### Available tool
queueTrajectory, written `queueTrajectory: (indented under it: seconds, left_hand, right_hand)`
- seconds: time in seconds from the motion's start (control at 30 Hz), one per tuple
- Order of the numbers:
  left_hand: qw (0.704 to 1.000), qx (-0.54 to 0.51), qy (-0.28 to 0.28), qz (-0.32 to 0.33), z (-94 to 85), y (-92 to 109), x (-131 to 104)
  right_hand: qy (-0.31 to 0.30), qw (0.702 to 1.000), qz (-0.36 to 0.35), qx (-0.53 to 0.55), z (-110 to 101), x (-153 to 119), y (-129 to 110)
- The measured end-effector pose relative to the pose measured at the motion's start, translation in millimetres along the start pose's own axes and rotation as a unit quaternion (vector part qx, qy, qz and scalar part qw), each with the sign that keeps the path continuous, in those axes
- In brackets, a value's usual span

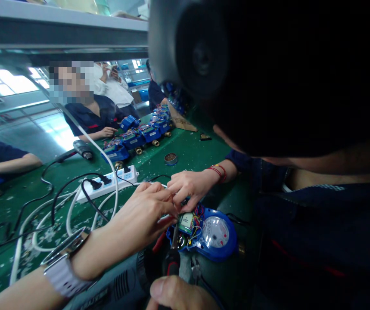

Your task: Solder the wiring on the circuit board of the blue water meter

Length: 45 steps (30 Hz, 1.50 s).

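Several loops of white cable (20, 258) sprawl over the green table (149, 172) at the left, and there's a heat gun (83, 150) lying beyond them. Next along, the white power strip (107, 185), plugs in, with a row of blue meters (133, 140) behind it.

Now the left hand (149, 206), watch on the wrist, stretching above a grey tool body (116, 280): fingers drawn together right at the left edge of the open blue meter (219, 237). What they grip, if anything, can't be told.

Below, at the bottom, the right hand (181, 295) is closed round a black-and-red handled tool (172, 262), its shaft pointing up to the meter's wiring side, by the green board (185, 221). So the meter lies just above and to the right of that hand, dial facing up. And from the right, a co-worker's hand (188, 185) with red bracelets, fingers bent, reaches the board's top edge.
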<state>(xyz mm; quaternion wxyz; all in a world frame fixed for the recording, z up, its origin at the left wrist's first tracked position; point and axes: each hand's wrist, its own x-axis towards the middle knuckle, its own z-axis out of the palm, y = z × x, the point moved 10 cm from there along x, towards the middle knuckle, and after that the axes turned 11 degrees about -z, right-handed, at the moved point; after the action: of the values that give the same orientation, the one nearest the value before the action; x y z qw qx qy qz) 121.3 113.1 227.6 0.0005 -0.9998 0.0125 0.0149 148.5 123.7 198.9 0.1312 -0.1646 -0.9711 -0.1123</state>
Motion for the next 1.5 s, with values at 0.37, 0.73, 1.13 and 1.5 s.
queueTrajectory:
  seconds: [0.37, 0.73, 1.13, 1.5]
  left_hand:
    - [1.0, -0.002, -0.002, -0.016, 3.1, -3, 2]
    - [0.999, -0.039, 0.006, 0.008, 7.0, -7, -1]
    - [0.999, -0.045, 0.016, 0.018, 3.7, -6, -1]
    - [0.998, -0.057, 0.021, 0.017, 5.9, -7, -5]
  right_hand:
    - [-0.013, 0.999, 0.035, 0.024, 5, -1, 8]
    - [-0.004, 0.996, 0.054, 0.066, -12, -5, 8]
    - [0.017, 0.994, 0.041, 0.098, -23, -7, 3]
    - [0.01, 0.995, 0.027, 0.096, -32, -4, 4]
